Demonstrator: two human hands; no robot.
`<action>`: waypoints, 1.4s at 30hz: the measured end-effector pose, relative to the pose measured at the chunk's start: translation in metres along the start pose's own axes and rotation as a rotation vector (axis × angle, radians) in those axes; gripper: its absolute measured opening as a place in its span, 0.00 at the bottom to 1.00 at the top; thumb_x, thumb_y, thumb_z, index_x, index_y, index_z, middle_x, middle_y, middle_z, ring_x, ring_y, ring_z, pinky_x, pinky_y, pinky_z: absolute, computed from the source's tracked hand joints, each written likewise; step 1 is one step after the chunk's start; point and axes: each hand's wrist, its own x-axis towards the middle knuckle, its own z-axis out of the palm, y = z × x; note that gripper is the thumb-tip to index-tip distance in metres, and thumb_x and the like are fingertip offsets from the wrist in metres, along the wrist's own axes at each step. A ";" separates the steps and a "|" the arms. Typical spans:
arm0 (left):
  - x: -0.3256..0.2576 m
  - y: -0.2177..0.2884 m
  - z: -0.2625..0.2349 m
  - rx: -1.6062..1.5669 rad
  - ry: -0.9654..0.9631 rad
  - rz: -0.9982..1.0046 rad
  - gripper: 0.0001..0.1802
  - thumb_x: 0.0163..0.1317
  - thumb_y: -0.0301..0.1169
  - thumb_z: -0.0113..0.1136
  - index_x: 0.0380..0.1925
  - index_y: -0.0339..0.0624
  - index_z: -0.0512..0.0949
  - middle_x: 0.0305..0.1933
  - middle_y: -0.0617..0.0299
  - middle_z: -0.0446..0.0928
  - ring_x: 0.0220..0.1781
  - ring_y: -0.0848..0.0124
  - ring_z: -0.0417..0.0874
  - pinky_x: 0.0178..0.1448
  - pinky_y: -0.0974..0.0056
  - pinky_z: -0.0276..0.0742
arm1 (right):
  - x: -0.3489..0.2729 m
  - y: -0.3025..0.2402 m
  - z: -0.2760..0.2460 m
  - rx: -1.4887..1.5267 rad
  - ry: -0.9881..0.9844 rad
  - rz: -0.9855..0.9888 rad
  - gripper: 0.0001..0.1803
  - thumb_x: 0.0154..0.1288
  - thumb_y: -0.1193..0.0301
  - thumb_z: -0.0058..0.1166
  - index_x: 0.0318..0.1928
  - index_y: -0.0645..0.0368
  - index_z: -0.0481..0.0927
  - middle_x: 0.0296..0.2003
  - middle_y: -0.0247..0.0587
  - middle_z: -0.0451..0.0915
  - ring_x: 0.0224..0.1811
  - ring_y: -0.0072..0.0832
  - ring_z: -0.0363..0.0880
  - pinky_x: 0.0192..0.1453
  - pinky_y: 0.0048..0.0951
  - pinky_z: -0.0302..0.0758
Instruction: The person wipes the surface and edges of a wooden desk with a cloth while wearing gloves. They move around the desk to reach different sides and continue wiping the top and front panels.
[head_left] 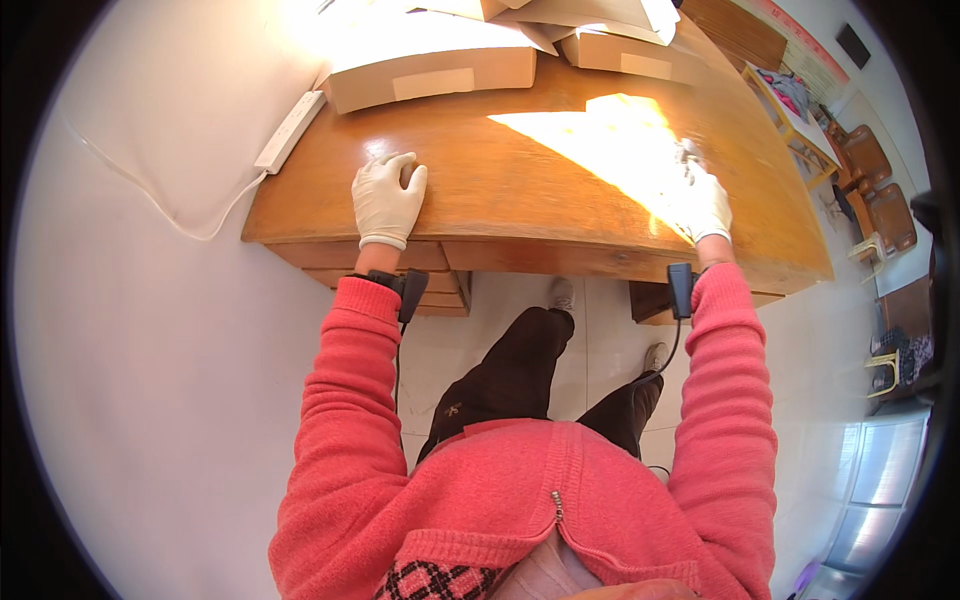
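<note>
My left hand [388,202], in a white glove, rests on the left part of the wooden desk [460,190] with its fingers curled in. Between the thumb and forefinger a small gap shows, and I see nothing held there. At the right of a bright sunlit patch, my right hand [706,203], also gloved, has its fingers bent together. A small shiny dark-and-pale thing [687,150] shows at those fingertips. Glare and the fingers hide what it is. Each wrist wears a black strap with a small black box, one left [411,294] and one right [680,291].
Open cardboard boxes [435,78] stand along the desk's far side, with another box [625,57] to their right. A white power strip [290,132] lies at the left edge, its cord trailing down by the wall. Brown chairs [890,215] stand far right.
</note>
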 end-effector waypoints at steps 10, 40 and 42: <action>-0.001 0.004 0.000 0.006 0.002 0.000 0.15 0.68 0.42 0.69 0.47 0.46 0.91 0.54 0.56 0.89 0.60 0.56 0.86 0.69 0.53 0.77 | 0.014 -0.016 0.036 0.126 0.069 0.019 0.32 0.71 0.42 0.57 0.60 0.53 0.85 0.58 0.55 0.86 0.61 0.50 0.86 0.66 0.48 0.81; 0.003 -0.002 0.001 -0.177 -0.082 -0.117 0.20 0.68 0.42 0.69 0.56 0.45 0.88 0.53 0.51 0.88 0.58 0.57 0.86 0.68 0.53 0.78 | -0.030 -0.015 0.066 0.157 0.461 -0.160 0.17 0.65 0.55 0.66 0.46 0.52 0.90 0.46 0.47 0.91 0.54 0.47 0.86 0.59 0.47 0.82; 0.008 0.012 -0.003 -0.483 -0.115 -0.325 0.24 0.67 0.44 0.70 0.58 0.44 0.87 0.56 0.46 0.87 0.64 0.54 0.84 0.72 0.52 0.75 | -0.029 -0.016 0.068 0.110 0.437 -0.138 0.16 0.64 0.56 0.66 0.45 0.52 0.91 0.46 0.46 0.90 0.56 0.46 0.85 0.61 0.46 0.82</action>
